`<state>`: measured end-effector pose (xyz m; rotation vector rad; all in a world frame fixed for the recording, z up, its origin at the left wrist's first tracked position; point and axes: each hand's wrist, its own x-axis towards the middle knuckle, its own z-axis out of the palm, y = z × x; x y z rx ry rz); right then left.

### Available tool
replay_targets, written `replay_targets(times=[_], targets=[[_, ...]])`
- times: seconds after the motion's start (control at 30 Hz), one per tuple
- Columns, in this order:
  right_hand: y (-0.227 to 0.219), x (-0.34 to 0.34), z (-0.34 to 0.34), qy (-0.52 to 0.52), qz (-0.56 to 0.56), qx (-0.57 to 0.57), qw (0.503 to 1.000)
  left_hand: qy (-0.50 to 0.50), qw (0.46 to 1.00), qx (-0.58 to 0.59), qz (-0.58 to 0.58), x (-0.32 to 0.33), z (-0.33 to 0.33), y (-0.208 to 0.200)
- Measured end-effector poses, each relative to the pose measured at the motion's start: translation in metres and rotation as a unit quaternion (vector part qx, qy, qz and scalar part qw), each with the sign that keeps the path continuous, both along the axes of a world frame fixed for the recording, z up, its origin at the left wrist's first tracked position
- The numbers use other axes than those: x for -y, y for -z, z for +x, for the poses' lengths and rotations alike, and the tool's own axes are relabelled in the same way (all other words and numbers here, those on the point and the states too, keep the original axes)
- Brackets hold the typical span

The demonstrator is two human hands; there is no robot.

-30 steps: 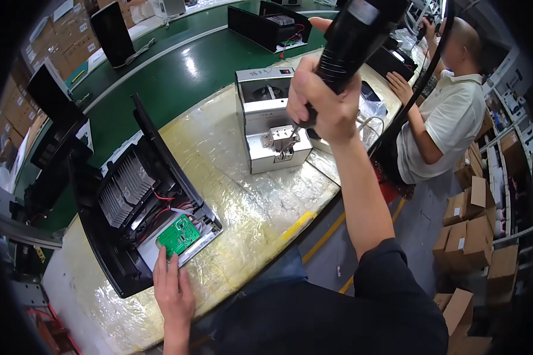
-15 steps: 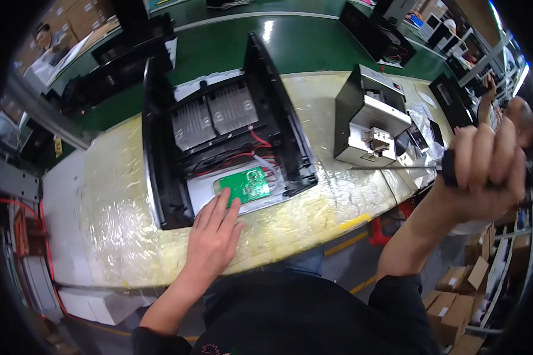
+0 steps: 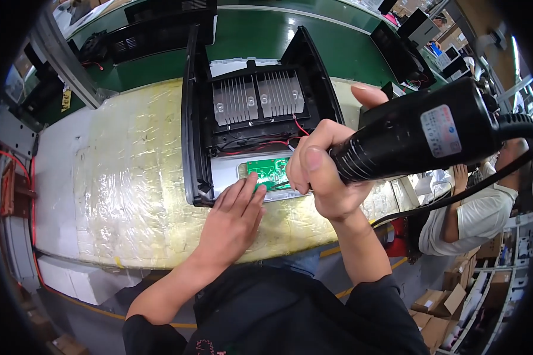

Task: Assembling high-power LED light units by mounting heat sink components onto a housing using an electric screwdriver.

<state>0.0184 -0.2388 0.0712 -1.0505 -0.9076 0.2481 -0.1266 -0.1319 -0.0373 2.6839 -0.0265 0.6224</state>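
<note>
A black electric screwdriver [image 3: 391,139] is in my right hand [image 3: 331,177], its fingers wrapped round the front end. The thin bit points down and left, with its tip over a green circuit board [image 3: 259,168]. Whether the tip touches a screw I cannot make out. The fingertips of my left hand [image 3: 234,222] lie stretched out on the board's near left edge. That board sits at the near end of a black housing [image 3: 196,133] with tall side walls. Two finned metal heat sinks [image 3: 236,102] and red and black wires [image 3: 260,143] lie farther inside. My right hand hides the board's right end.
Yellowed, film-covered padding [image 3: 130,177] covers the worktable under the housing. A black cable [image 3: 456,201] trails from the screwdriver past a co-worker's white sleeve [image 3: 485,207] at right. A metal post [image 3: 68,59] rises at left. Black panels [image 3: 160,35] stand on the green bench behind.
My right hand has brought the screwdriver from the far right to above the circuit board. The left hand still touches the board. The view has shifted, showing the housing farther right.
</note>
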Motion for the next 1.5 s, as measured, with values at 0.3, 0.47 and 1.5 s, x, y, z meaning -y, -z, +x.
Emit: replay_targets(times=[0.3,0.47,1.5], targets=[[0.013,-0.017,0.004,-0.014,-0.028,0.072,0.997,-0.008,1.0,-0.018,-0.006,-0.002,-0.004,0.005],[0.017,-0.021,0.004,-0.045,0.005,-0.019,0.999,-0.017,0.999,-0.039,-0.005,-0.005,-0.001,0.008],[0.066,-0.01,0.022,0.106,-0.185,0.019,0.977,0.074,0.985,-0.096,0.119,-0.131,0.087,-0.117]])
